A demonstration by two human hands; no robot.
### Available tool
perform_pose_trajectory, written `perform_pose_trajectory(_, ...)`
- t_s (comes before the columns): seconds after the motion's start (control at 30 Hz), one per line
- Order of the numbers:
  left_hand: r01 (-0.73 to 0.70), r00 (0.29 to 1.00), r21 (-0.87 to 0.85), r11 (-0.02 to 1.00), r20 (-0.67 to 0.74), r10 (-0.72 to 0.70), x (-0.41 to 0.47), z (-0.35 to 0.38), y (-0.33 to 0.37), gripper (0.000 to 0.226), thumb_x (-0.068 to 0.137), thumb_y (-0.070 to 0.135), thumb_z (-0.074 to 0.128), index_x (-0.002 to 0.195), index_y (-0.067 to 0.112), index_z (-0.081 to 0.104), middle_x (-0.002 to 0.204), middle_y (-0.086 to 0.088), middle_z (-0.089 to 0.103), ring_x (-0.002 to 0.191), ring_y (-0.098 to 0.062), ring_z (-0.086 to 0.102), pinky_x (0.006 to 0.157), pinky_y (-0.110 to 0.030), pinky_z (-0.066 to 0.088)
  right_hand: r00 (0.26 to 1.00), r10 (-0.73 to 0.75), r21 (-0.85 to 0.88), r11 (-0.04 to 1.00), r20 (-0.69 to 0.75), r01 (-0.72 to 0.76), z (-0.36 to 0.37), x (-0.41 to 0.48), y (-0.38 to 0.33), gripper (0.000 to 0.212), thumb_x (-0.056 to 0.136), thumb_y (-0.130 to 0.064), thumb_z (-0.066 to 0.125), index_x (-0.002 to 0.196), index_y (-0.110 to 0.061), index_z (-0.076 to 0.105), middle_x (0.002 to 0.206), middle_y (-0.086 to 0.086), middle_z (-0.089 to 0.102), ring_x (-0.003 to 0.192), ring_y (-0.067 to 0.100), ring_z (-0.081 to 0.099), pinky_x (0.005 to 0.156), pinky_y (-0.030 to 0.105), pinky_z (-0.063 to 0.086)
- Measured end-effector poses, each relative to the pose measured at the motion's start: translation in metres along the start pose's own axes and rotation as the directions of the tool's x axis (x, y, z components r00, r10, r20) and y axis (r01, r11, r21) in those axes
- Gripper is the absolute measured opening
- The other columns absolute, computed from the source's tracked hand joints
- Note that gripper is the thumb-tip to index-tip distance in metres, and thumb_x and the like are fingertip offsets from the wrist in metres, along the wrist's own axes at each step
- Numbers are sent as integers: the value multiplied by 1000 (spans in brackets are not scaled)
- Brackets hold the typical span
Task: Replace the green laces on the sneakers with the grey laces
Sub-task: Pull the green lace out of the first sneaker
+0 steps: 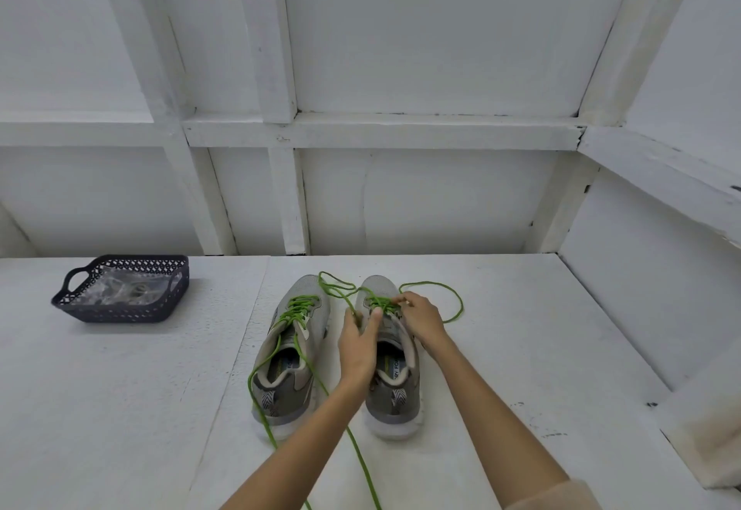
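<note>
Forearms reach in from the near edge of the white tabletop (521,349), a loose green strand (363,465) trailing between them. Left hand (359,343) grips the right sneaker (395,397) at its tongue, thumb on top and fingers curled down the inner side. Right hand (421,319), just beside it, pinches the green lace (453,309) at the front eyelets. Alongside stands the left sneaker (288,369), laced green. Well apart, near the far left corner, a dark basket (120,311) holds a clear plastic packet (124,289).
</note>
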State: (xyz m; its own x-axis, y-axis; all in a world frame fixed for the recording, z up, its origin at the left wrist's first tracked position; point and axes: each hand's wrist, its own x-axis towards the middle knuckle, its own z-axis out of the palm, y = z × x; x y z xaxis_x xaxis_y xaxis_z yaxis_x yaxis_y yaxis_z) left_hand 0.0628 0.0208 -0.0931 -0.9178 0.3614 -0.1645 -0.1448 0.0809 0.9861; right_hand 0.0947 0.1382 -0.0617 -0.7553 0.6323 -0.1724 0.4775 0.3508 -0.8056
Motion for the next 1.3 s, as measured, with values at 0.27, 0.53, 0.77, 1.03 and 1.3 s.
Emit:
perform_pose_trajectory(0.27,-49,997,166,985,64,39,-5,-3,-3,77,97,24,55,154,11,6,157,-6,26,144,-23,28,115,-35,28,989,-1,-93,996,-145,-13,-1,8,4,12,83,-17,70,80,-22,60,88,-1,65,89,21,63,72,29,47)
perform_pose_trajectory(0.53,-47,996,232,972,85,28,5,-3,-16,63,95,26,54,149,11,26,148,-8,43,130,-24,46,107,-43,40,983,-148,-443,893,-109,85,5,11,-1,13,89,-18,59,91,-17,72,97,6,69,93,28,64,72,31,47)
perform_pose_trajectory(0.77,-55,996,231,971,81,37,5,-2,-14,60,98,20,51,150,10,24,147,-8,44,129,-25,47,105,-38,42,989,-144,-568,812,31,136,3,14,-13,10,95,-19,38,92,-11,43,100,12,61,84,31,54,69,33,35)
perform_pose_trajectory(1.03,-35,998,254,967,64,20,8,-1,-19,59,96,18,51,149,9,25,148,-7,42,131,-25,45,107,-41,39,987,-154,-316,935,52,162,-12,16,4,13,88,-16,65,95,-13,75,100,3,73,97,18,65,78,24,45)
perform_pose_trajectory(1.3,-50,997,267,962,75,31,5,-1,-15,61,98,17,48,151,9,20,150,-5,39,133,-25,43,109,-39,38,985,-173,-425,890,16,163,-4,10,-2,11,93,-26,50,87,-16,52,88,2,61,83,25,57,69,34,42)
